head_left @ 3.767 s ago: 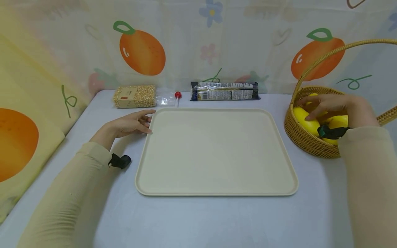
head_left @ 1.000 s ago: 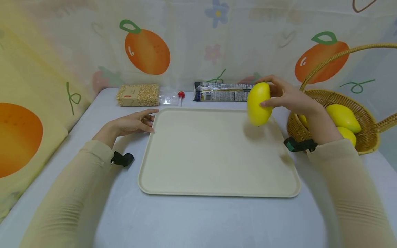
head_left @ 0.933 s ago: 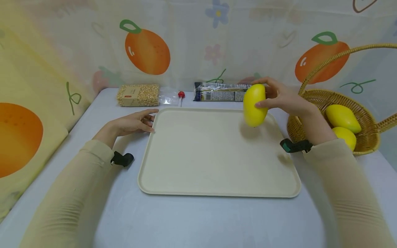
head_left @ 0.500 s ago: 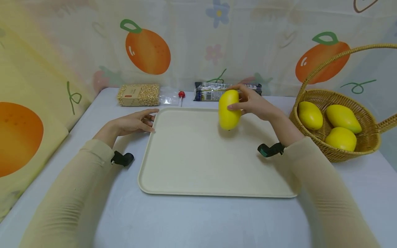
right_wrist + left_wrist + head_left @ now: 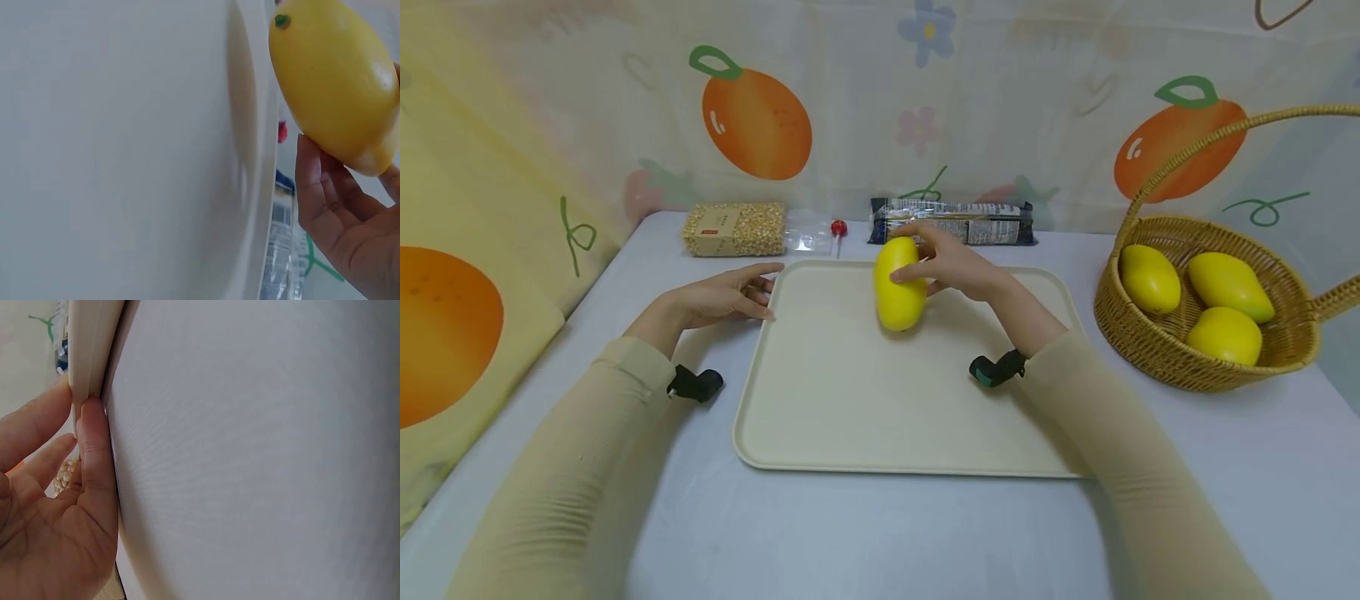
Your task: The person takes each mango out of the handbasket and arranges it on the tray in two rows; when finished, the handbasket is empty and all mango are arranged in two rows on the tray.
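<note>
My right hand [image 5: 951, 265] grips a yellow mango [image 5: 899, 285] by its side, holding it roughly upright just above the back middle of the beige tray [image 5: 850, 400]. A gap and a shadow separate fruit and tray in the right wrist view, where the mango [image 5: 337, 81] shows a small green stem end. At the tray's left rim, my left hand [image 5: 718, 296] pinches the edge. The left wrist view has its thumb against the rim and another finger [image 5: 94, 444] low along the tray's outer side. Three more yellow mangoes [image 5: 1231, 287] lie in a wicker basket [image 5: 1195, 375].
Behind the tray lie a bag of pale kernels [image 5: 737, 231], a red lollipop [image 5: 838, 227] and a dark printed packet [image 5: 992, 223]. The basket's tall handle [image 5: 1180, 150] arches up at the right. A fruit-patterned cloth [image 5: 1000, 100] hangs behind the white table [image 5: 880, 542].
My right hand took a mango from the basket and carried it left over the tray, lowering it in the last second. The left hand has stayed at the rim.
</note>
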Available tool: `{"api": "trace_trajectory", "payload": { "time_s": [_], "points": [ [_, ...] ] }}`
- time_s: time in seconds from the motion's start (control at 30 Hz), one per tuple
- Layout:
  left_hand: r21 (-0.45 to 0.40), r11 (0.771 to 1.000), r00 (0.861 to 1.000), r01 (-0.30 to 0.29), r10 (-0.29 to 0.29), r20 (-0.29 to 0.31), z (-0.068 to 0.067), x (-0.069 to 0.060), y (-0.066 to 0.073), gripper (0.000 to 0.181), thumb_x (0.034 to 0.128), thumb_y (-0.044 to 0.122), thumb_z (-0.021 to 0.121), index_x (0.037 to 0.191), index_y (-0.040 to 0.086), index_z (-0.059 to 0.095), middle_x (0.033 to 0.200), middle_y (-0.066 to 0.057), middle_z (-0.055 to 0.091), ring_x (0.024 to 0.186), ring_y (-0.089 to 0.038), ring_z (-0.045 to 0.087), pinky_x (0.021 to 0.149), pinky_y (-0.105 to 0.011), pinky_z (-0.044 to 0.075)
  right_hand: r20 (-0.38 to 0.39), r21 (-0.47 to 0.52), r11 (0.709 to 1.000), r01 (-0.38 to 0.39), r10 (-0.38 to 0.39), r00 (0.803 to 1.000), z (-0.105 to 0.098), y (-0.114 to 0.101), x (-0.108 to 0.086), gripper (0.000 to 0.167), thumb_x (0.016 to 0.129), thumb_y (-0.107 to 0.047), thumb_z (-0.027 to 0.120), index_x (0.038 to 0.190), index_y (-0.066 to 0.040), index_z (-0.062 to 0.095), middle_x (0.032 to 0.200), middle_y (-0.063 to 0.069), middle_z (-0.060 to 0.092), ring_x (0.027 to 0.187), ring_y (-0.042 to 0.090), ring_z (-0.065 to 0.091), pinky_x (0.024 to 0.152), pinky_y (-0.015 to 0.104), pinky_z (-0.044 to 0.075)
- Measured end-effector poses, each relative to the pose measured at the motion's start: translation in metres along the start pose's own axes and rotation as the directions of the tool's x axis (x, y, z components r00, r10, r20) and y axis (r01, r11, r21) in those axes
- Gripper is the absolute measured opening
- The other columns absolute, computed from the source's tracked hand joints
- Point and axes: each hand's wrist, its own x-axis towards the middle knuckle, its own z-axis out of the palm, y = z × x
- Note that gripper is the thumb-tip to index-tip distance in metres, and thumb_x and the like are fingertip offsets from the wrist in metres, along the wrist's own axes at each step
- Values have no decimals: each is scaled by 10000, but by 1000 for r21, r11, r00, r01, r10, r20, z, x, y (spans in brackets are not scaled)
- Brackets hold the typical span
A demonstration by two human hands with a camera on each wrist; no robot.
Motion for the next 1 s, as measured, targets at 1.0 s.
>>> {"api": "trace_trajectory", "payload": {
  "time_s": [1.0],
  "points": [
    [-36,999,1000,-5,5,-2,0,1,-1,850,933,19,614,1598,187,111,1237,-40,307,1030,-122,389,834,-179,447,-1,90,981,-175,175,984,42,-12,45,644,884,-368,687,1454,-267,406,1509,49,385,1228,329,525,1038,488,487]
  ]
}}
